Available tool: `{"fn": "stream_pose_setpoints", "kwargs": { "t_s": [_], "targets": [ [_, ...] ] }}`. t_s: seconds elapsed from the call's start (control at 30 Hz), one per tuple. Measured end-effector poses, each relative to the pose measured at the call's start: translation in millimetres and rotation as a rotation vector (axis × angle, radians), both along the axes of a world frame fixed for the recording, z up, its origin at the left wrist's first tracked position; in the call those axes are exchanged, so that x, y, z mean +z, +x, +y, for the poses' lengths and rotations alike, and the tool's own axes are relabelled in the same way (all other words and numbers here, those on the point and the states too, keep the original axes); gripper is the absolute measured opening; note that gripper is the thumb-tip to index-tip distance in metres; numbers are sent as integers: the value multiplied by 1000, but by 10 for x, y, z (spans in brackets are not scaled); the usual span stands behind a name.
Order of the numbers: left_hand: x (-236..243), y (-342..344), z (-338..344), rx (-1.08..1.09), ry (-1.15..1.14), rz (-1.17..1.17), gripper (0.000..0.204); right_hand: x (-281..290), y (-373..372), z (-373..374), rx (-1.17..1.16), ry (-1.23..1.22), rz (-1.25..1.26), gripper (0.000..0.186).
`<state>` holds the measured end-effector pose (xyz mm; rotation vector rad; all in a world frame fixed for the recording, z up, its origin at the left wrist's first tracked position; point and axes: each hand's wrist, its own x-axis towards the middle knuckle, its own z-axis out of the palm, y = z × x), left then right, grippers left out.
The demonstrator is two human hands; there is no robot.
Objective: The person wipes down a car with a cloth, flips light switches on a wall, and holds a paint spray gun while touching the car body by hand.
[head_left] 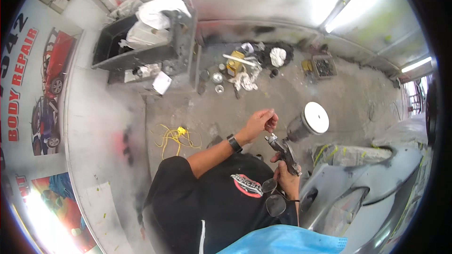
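Observation:
My right hand [287,176] grips a metal spray gun [282,153] by its handle, with a grey cup and white lid [314,118] on it, tilted to the right. My left hand [261,123] hovers just above and left of the gun's front, its fingers curled with thumb and forefinger together; whether they hold something small I cannot make out. Dark glasses [275,205] hang on the front of my black shirt, below my right hand.
Grey panels and masked parts [376,174] stand at my right. A dark bin with white material [132,42] is at back left. Cans, rags and a yellow box [234,66] lie by the back wall, a crate [325,66] beside them. A yellow cable [172,138] lies on the floor [348,94].

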<state>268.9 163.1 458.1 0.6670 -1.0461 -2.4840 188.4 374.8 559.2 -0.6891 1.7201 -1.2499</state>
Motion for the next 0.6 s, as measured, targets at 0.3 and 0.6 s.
{"fn": "stream_pose_setpoints", "kwargs": {
  "t_s": [0.3,0.6],
  "targets": [
    [-567,1702,-2268,271,-261,-96,36,-764,1020,-2202,264,-312,86,45],
    [-898,1674,-3093,178,-313,-165,29,-1098,938,-3210,384,-161,-68,44]
  ]
}}
